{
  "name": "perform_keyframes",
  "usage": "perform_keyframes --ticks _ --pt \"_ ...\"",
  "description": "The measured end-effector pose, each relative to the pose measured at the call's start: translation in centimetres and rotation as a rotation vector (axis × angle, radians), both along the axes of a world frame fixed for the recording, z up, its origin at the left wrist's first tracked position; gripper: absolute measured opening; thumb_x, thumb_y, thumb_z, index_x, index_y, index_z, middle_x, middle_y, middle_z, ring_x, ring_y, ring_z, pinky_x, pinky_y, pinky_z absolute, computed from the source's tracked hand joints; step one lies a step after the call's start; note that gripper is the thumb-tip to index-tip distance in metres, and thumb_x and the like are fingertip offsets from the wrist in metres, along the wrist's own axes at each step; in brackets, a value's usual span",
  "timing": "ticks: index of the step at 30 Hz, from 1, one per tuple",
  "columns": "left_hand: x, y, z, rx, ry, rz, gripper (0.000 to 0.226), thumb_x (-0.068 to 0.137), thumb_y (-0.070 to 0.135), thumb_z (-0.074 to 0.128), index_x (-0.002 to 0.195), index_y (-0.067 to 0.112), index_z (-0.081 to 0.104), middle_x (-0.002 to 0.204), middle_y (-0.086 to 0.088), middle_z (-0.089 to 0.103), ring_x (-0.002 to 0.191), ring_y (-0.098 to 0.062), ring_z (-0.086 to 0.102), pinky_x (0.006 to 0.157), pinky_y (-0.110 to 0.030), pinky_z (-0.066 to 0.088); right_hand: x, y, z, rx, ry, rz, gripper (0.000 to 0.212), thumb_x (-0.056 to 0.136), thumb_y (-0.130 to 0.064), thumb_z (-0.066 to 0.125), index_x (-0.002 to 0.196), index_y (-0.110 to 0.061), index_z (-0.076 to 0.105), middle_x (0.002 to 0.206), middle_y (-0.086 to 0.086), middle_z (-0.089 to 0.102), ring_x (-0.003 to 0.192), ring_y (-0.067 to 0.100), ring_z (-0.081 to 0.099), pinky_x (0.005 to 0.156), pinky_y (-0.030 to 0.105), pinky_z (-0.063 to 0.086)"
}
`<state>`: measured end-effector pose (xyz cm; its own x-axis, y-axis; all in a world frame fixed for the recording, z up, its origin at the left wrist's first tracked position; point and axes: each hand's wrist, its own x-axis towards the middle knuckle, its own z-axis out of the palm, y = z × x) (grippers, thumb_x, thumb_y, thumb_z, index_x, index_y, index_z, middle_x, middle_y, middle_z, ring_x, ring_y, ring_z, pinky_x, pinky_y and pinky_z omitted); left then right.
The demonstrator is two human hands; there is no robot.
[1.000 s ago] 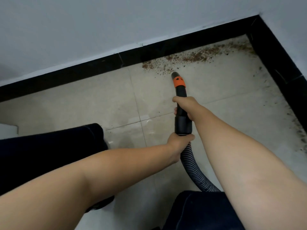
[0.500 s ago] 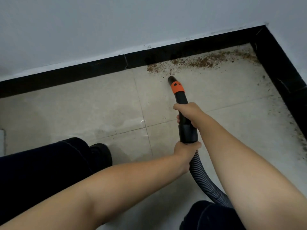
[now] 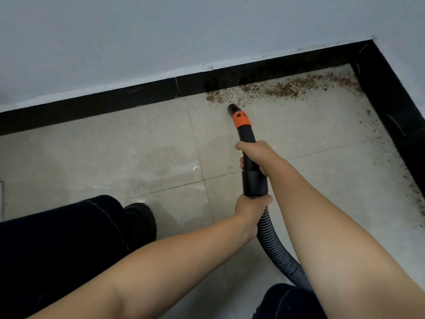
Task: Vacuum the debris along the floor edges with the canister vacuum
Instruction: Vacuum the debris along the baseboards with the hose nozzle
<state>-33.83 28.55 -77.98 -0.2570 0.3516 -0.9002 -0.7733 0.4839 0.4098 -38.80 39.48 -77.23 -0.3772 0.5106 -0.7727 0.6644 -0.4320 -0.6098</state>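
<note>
Since a moment ago, the nozzle (image 3: 231, 108) has swung a bit to the left and now sits just short of the near end of the dirt (image 3: 279, 88), and the dark shoe (image 3: 140, 218) has come into sight on the floor (image 3: 103, 157).

Both hands hold the vacuum. The right hand (image 3: 255, 155) wraps its fingers tight around the black pipe (image 3: 247, 137), just behind the orange ring (image 3: 241, 119). The left hand (image 3: 251, 209) grips the ribbed hose (image 3: 272, 242) right where it joins the fat black end of the pipe. From there the hose bends back toward the person, between the two arms.

Past the nozzle, the brown dirt lies in a long strip on the floor, right against the black baseboard (image 3: 115, 104). The strip runs away from the nozzle to the corner on the right. More small dark specks lie along the baseboard on the right side, well apart from the nozzle. Above the baseboard is a gray wall (image 3: 161, 35).

Left of the hose, a leg in dark pants (image 3: 57, 245) ends in the dark shoe. A second dark knee (image 3: 287, 302) shows right beside the hose, at the bottom.
</note>
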Motion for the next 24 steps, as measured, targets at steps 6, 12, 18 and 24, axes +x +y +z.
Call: perform_keyframes --ticks 6,12,18,24 --pt "-0.5 2.3 0.3 0.029 0.012 -0.099 0.011 0.08 0.003 0.063 0.082 0.009 0.054 0.068 -0.004 0.052 0.06 -0.016 0.049 0.062 -0.027 0.044 1.2 3.2 -0.2 0.025 -0.019 -0.157 0.016 0.084 -0.016 0.061 0.082 -0.008 0.048 0.06 0.009 0.054 0.039 0.016 0.052 0.039 0.02 0.046" --pt "-0.6 2.9 -0.2 0.025 0.044 -0.099 0.012 0.079 0.002 0.064 0.078 0.01 0.054 0.068 -0.005 0.053 0.061 -0.018 0.05 0.068 -0.031 0.045 1.2 3.9 -0.7 0.014 -0.002 -0.168 0.016 0.083 -0.017 0.061 0.082 -0.009 0.047 0.061 0.009 0.055 0.042 0.017 0.052 0.041 0.02 0.046" --pt "-0.9 1.3 -0.6 0.008 0.036 -0.007 0.016 0.079 0.004 0.066 0.094 0.003 0.06 0.089 -0.016 0.06 0.082 -0.025 0.058 0.076 -0.037 0.048 -0.6 1.4 -1.0 0.013 0.014 -0.019 0.014 0.083 -0.017 0.061 0.082 -0.01 0.049 0.06 0.008 0.055 0.04 0.014 0.053 0.037 0.017 0.044" --pt "-1.0 -0.3 -0.9 -0.016 0.027 0.047 0.014 0.082 0.005 0.063 0.096 0.003 0.06 0.077 -0.009 0.059 0.067 -0.02 0.056 0.06 -0.026 0.047 -1.7 -0.7 -1.5 -0.004 0.025 0.102 0.013 0.081 -0.017 0.06 0.085 -0.011 0.049 0.057 0.006 0.057 0.033 0.011 0.053 0.039 0.019 0.045"
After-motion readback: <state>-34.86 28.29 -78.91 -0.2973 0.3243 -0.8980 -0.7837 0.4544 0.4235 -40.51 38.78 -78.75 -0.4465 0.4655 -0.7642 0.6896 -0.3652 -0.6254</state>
